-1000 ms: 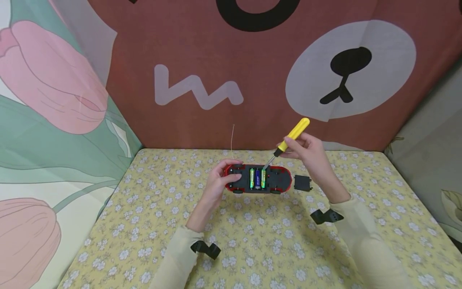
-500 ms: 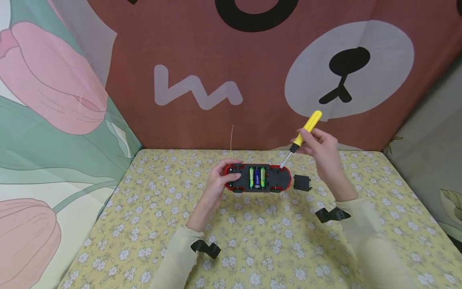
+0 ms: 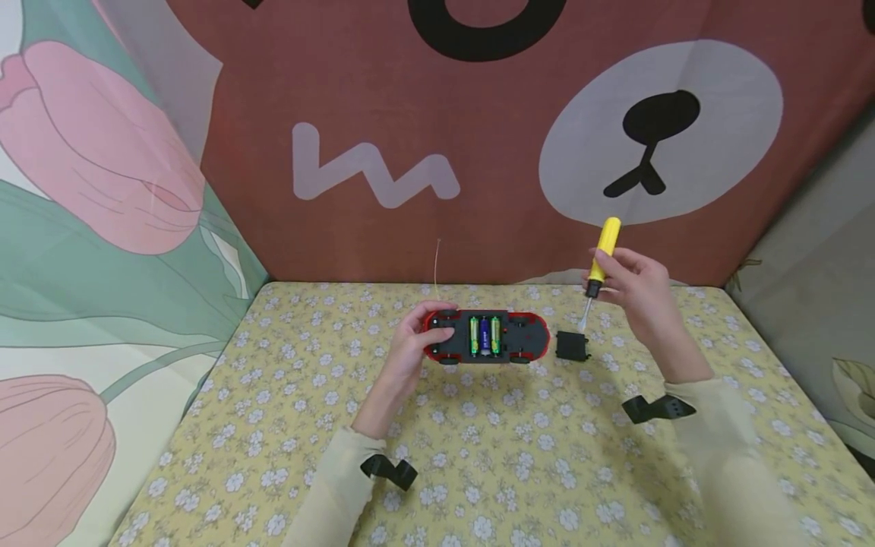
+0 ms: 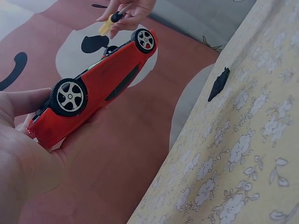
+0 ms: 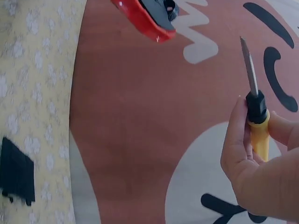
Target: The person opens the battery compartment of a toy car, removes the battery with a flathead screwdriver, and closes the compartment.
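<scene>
While gripping car (image 4: 103, 88) in left hand (image 3: 412, 343), pinches screwdriver (image 3: 595, 287) in right hand (image 3: 641, 287). Shows silvery spokes (image 4: 70, 96) only from left wrist.

Soft, even light fills the head view, with a faint shadow on the desk (image 3: 533, 463) between four and five o'clock and dimness toward three. Wrist views are duller; in the right, the black cover (image 5: 17, 172) at eight o'clock blurs.
</scene>
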A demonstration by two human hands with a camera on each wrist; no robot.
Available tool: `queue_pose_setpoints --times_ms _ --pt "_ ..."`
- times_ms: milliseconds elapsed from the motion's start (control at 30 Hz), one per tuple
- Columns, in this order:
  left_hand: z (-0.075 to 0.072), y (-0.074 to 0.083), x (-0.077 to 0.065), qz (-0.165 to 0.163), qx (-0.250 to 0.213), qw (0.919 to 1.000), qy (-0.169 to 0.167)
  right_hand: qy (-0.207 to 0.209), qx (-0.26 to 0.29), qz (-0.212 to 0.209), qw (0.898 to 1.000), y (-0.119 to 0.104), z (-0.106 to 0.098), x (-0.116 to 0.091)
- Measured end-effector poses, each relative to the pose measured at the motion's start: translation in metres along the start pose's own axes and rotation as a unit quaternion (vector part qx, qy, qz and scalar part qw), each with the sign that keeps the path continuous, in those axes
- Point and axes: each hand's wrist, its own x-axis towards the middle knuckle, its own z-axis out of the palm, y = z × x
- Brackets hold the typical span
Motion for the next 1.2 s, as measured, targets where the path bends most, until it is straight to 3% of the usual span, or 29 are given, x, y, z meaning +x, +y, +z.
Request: queue_pose_setpoints --times_ms 500,733,933,1067,1200 --pt "-0.003 -0.001 0.001 -0.004 -0.008 0.9999 0.005 -0.021 -0.073 0.067 0.995 0.01 -0.047 0.002" --pt "-0.003 -0.002 0.0 0.003 -0.004 1.0 0.0 -0.027 -0.18 0.105 0.978 0.026 -0.069 0.007" --pt "-0.004 -0.001 -0.001 0.002 -0.002 1.0 0.002 -0.045 -0.191 0.139 0.971 0.036 -0.087 0.008" --pt "-0.005 -0.001 -0.001 -0.001 -0.007 1.0 0.005 -0.077 -0.208 0.164 0.961 0.043 -0.099 0.009" --pt "-0.005 -0.001 -0.001 -0.003 -0.011 0.9999 0.007 -0.083 -0.227 0.19 0.952 0.051 -0.11 0.009"
